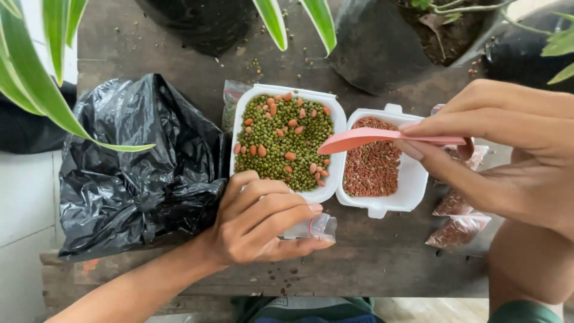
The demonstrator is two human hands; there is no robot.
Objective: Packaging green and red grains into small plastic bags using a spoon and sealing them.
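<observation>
Head view. A white foam clamshell container [382, 206] is laid open on a weathered wooden tabletop [371, 257]. Its left half is filled with green mung beans [281, 149] mixed with scattered peanuts [290, 156]; its right half is filled with reddish-brown grains [373, 161].

The right hand [508, 155] is closed in a pinch on a flat pink scoop [382, 137], whose tip is held over the seam between the two halves, just above the grains. No grain is seen on the scoop.

The left hand [263, 221] is closed on a small clear zip bag [317, 227], held low in front of the container, near the tabletop edge. The bag appears empty or nearly so; its mouth cannot be made out clearly.

Filled small bags of reddish grain [457, 230] are noted at the right, beside the container, and a further bag of green beans [230, 101] is partly hidden behind it. A crumpled black plastic bag [137, 167] lies at the left. Loose beans are scattered about.

Judgement: bagging is part done. Several packets are filled, both halves remain well stocked, and the bag in hand is yet to be filled.
</observation>
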